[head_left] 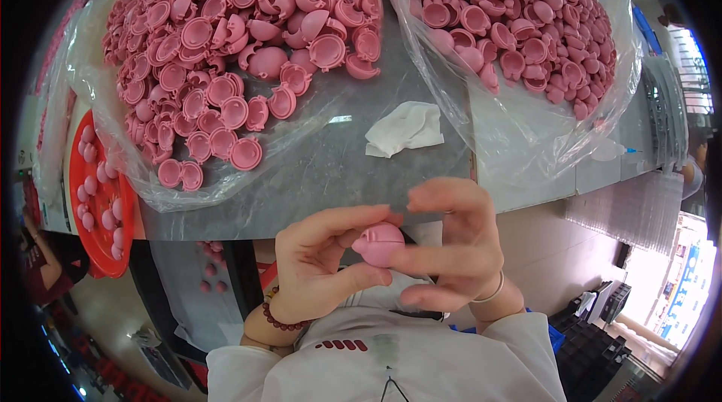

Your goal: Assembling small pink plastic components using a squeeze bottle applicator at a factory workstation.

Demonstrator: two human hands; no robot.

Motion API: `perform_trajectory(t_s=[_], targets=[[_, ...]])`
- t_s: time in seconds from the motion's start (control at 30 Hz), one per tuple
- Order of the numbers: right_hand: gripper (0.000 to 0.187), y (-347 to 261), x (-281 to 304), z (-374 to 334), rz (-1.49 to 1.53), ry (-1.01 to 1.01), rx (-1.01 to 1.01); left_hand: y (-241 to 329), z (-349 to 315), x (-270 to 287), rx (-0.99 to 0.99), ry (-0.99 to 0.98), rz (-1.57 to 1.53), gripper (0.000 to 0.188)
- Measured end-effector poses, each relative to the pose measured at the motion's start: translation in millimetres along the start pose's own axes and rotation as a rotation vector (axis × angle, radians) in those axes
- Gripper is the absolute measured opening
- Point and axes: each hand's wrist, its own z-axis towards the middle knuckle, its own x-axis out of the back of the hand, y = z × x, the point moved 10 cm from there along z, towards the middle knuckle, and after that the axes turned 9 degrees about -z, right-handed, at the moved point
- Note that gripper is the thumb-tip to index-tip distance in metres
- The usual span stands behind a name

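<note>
Just beyond my chest, at the table's near edge, is a small round pink plastic shell point(379, 243) with a seam line across it and a knob on its left side. The thumb and fingers of my left hand point(316, 263) close round the shell from the left. My right hand point(462, 251) is on the other side, slightly blurred, its fingers spread apart. One right finger reaches across and appears to touch the shell's lower right side; the right thumb stays apart from it.
A big heap of pink half shells point(241, 33) lies on plastic sheeting at the far left, another pink heap point(526, 18) at the far right. Between them, a crumpled white cloth point(406, 130) rests on the grey tabletop point(316, 169). A red tray point(96, 240) with pink balls stands left.
</note>
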Motion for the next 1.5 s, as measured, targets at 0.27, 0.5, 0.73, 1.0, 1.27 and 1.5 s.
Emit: perform_trajectory(t_s=[0.27, 0.5, 0.73, 1.0, 1.27, 1.5], targets=[[0.072, 13, -32, -8, 0.232, -0.153, -0.238, 7, 2, -4, -0.053, -0.044, 0.183, 0.038], [0.064, 17, -24, 0, 0.271, -0.111, -0.235, -10, 2, -7, 0.114, -0.099, -0.134, 0.040], [0.045, 5, -19, 3, 0.389, -0.189, -0.068, -57, -16, -30, 0.520, -0.133, -0.611, 0.055], [0.052, -1, -4, 4, 0.185, -0.108, -0.061, -26, -12, -12, 0.312, -0.110, -0.369, 0.048], [0.047, 103, 274, -139, -0.911, 0.939, -0.697, 255, -91, 151, -0.538, 1.017, 1.722, 0.035], [0.032, 165, 277, -142, -0.797, 0.594, -0.960, 220, -42, 117, -0.465, 0.856, 1.849, 0.024]])
